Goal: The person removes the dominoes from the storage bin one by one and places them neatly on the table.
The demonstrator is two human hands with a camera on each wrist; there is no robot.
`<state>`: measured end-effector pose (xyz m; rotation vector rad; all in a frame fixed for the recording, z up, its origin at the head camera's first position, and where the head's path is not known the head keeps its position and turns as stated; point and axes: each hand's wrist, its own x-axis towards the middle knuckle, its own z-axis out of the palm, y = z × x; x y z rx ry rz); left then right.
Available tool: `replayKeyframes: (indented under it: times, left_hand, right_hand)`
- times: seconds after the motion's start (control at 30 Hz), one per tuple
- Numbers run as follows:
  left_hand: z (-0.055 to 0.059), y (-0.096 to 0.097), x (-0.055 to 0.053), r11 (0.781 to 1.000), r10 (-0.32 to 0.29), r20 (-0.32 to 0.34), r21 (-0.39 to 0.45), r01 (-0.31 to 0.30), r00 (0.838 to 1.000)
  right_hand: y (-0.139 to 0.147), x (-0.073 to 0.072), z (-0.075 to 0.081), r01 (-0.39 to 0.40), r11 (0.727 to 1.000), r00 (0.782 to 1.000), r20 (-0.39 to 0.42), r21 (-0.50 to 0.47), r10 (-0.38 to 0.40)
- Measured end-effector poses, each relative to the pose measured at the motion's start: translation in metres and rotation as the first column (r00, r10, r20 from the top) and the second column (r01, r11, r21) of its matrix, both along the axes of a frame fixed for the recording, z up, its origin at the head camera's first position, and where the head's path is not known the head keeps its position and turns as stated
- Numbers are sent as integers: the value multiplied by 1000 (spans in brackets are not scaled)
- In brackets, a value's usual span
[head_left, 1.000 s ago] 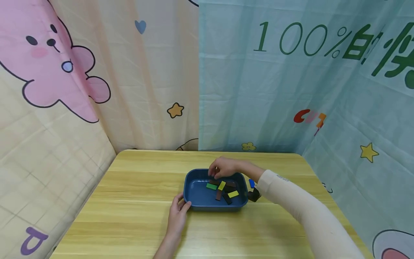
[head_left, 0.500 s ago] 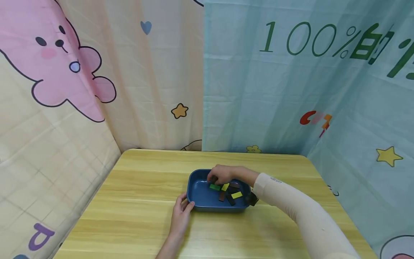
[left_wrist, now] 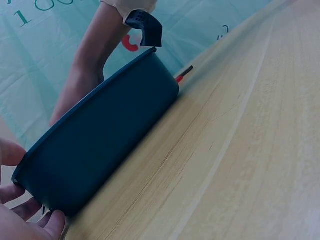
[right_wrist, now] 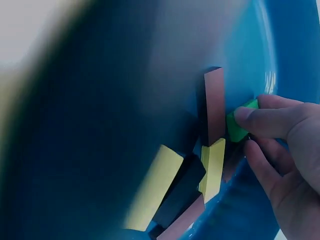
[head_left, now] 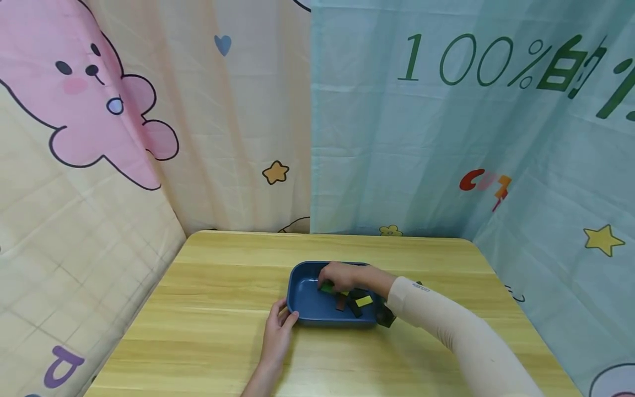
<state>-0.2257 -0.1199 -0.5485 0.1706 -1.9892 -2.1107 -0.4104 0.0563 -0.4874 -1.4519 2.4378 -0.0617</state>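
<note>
One green block (right_wrist: 236,125) is pinched in the nearly closed right hand (head_left: 339,275); the left hand (head_left: 276,328) grips the near-left corner of the blue bin (head_left: 307,302) (best held steady).

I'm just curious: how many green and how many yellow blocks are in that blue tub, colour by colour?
Green block: 1, pinched by the right hand
Yellow blocks: 2, both lying in the blue tub
Total: 3
</note>
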Motion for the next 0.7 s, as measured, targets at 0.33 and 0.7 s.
replayKeyframes:
  times: [0.33, 0.7]
  left_hand:
    - [1, 1, 1, 1000, -11, -6, 7, 11, 1000]
    - [2, 0, 2, 1000, -1, 7, 9, 1, 1000]
  right_hand:
    - [4, 3, -2, 26, 998, 993, 121, -62, -18]
    - [11, 5, 15, 137, 966, 977, 189, -218, -96]
